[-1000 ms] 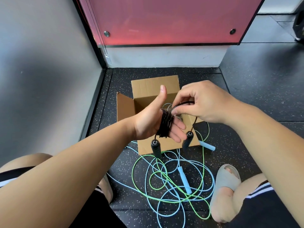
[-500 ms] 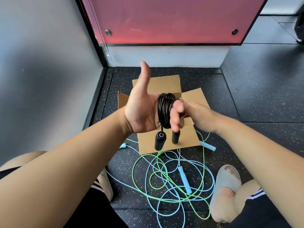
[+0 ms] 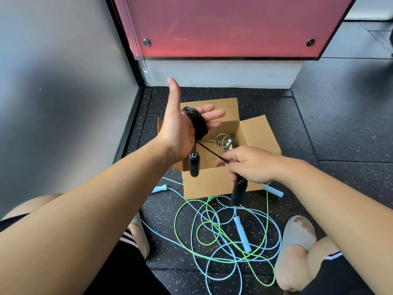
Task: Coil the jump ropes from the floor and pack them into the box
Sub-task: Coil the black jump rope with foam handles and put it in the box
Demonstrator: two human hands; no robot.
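Black jump-rope cord (image 3: 196, 122) is sitting wound in a tight bundle of loops around the fingers of my left hand (image 3: 180, 126). I am holding that hand flat and spread, thumb up, so the palm is acting as a spool and the loops are staying one size. One ribbed black handle (image 3: 194, 164) is dangling on a short tail below my wrist, hanging over the open brown cardboard box (image 3: 214, 184).

My right hand (image 3: 248, 165) is closing around the cord's other end, fingers pinching where it enters the second black handle (image 3: 238, 191), which is pointing down past the box's front wall. The stretch of cord between my two hands is running taut and slanted, and I am keeping it that way so the coil is not slackening. My guess is that this last tail is meant to go around the bundle to lock it before it drops into the box.

Inside the box a silvery coiled rope (image 3: 225, 141) is already lying against the far corner. On the speckled dark rubber floor (image 3: 319, 128) in front of the box, a light blue rope (image 3: 240, 235) and a bright green rope (image 3: 185, 211) are lying tangled together, loops crossing between my knees, with one blue handle just right of the box and another just left. Those two are not yet coiled.
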